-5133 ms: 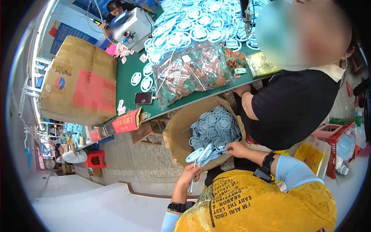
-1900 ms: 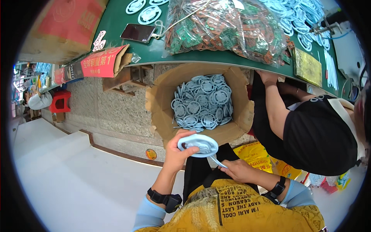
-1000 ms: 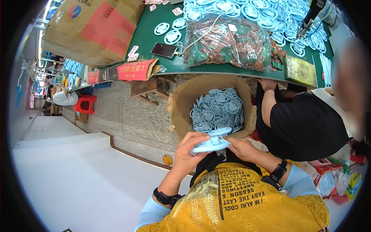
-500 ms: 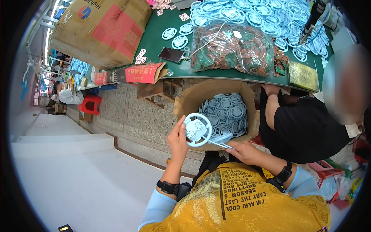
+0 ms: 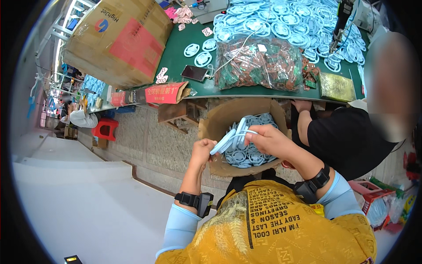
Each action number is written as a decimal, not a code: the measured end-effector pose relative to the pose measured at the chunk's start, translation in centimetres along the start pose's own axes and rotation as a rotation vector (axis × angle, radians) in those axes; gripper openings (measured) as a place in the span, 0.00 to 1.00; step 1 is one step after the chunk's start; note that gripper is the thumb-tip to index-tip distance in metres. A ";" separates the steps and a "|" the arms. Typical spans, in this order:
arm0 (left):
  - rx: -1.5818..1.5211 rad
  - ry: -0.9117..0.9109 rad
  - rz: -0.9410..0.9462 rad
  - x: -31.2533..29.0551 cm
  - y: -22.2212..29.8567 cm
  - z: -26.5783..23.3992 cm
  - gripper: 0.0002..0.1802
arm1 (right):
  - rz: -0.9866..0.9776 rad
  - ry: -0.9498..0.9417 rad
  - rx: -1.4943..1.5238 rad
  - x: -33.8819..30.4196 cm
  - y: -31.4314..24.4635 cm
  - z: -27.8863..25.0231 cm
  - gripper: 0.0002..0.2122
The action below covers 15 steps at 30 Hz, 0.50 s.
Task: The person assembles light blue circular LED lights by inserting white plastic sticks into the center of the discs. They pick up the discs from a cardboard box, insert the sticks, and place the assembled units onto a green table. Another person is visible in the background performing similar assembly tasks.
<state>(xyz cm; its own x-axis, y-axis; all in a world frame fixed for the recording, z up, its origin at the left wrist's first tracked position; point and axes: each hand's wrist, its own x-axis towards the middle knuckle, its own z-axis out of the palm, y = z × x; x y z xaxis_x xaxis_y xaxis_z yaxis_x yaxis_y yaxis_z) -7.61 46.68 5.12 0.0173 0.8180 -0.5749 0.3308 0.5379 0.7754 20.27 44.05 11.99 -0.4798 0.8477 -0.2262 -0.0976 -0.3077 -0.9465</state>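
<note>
Holding a small stack of pale blue ring-shaped plastic parts edge-on between both hands, I have them just above the open cardboard box that stands on the floor in front of me. My left hand is closed on the lower end of the stack, fingers curled round it in a tight grip. My right hand pinches the upper end, thumb and fingertips clamped on the rims. Inside the box lies a heap of the same blue rings, loose and overlapping. Beyond the box runs a green table carrying many more blue rings spread flat, a clear bag of green circuit boards, a dark phone and a big brown carton. To my right a person in a black shirt sits close against the table, one forearm near the box's far corner
</note>
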 end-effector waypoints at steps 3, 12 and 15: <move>0.001 -0.002 0.000 -0.4 1.5 -0.1 0.09 | -0.026 0.015 0.039 0.4 -0.6 -0.1 0.11; -0.016 0.001 0.004 -0.3 2.4 0.1 0.09 | -0.068 0.059 -0.003 1.1 -1.5 -0.1 0.12; -0.002 0.050 0.016 0.1 0.6 -0.7 0.09 | -0.087 0.044 -0.021 1.4 -1.4 0.1 0.12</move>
<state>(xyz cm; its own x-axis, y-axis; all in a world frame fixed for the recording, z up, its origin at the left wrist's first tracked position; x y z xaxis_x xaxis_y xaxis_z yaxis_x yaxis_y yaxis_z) -8.11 47.22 5.68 -0.0246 0.8354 -0.5491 0.3293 0.5254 0.7845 19.58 45.64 12.98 -0.4314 0.8892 -0.1522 -0.1187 -0.2233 -0.9675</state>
